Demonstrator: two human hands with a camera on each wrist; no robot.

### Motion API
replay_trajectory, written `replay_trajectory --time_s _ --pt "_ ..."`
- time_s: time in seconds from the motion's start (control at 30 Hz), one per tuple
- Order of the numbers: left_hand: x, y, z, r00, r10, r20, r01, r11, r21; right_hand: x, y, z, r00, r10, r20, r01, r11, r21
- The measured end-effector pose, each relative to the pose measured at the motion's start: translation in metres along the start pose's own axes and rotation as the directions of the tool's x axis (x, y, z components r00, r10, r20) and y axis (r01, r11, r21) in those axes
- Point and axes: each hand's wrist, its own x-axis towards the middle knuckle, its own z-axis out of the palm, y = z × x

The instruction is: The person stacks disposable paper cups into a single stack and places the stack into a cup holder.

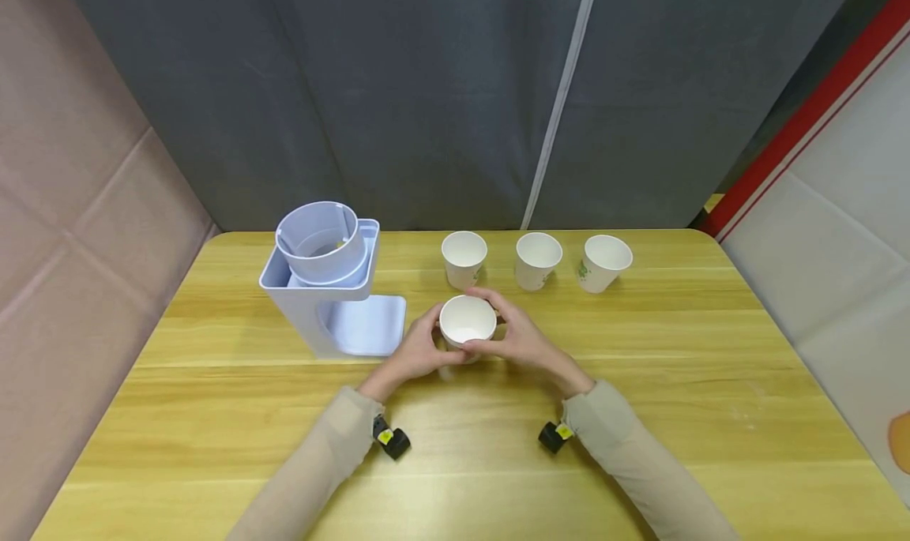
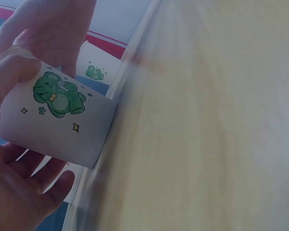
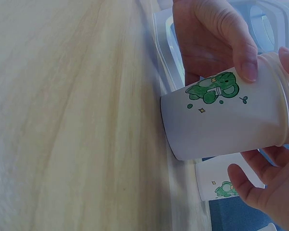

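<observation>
Both hands grip an upright stack of nested white paper cups point(image 1: 462, 313) at the middle of the table. Layered rims show at its top in the right wrist view, and green cartoon animals are printed on the outer cup point(image 3: 221, 125). My left hand point(image 1: 419, 347) holds it from the left, thumb on the near side of the wall. From the right, my right hand point(image 1: 522, 337) has its thumb near the rim and its fingers around the far side. The cup's base is close over the wooden table point(image 2: 197, 120).
Three white paper cups, a left one point(image 1: 464, 276), a middle one point(image 1: 529, 276) and a right one point(image 1: 596, 277), stand in a row behind the hands. To the left is a pale plastic stand point(image 1: 302, 320) with a round holder point(image 1: 323, 268) on top and a flat base point(image 1: 373, 324).
</observation>
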Motion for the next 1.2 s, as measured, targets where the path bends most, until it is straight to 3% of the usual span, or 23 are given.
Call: replay_trajectory --time_s 0.23,0.53,0.87,1.2 --pt "0.0 -0.001 0.0 1.0 -0.004 0.0 0.004 1.0 -0.001 0.0 0.0 -0.001 1.0 0.007 0.01 -0.007 1.0 0.001" --pt "0.0 -0.001 0.001 1.0 -0.019 0.0 0.019 0.999 -0.034 0.005 0.032 -0.007 0.998 -0.066 -0.018 0.065 0.997 -0.031" --pt "0.0 0.002 0.002 0.999 -0.043 -0.005 0.042 0.998 -0.048 0.005 0.021 -0.045 0.981 -0.136 -0.141 0.137 0.991 -0.003" --pt "0.0 -0.002 0.002 1.0 -0.021 -0.012 0.02 0.998 -0.054 -0.003 0.017 -0.078 0.955 -0.17 -0.245 0.194 0.978 0.078"
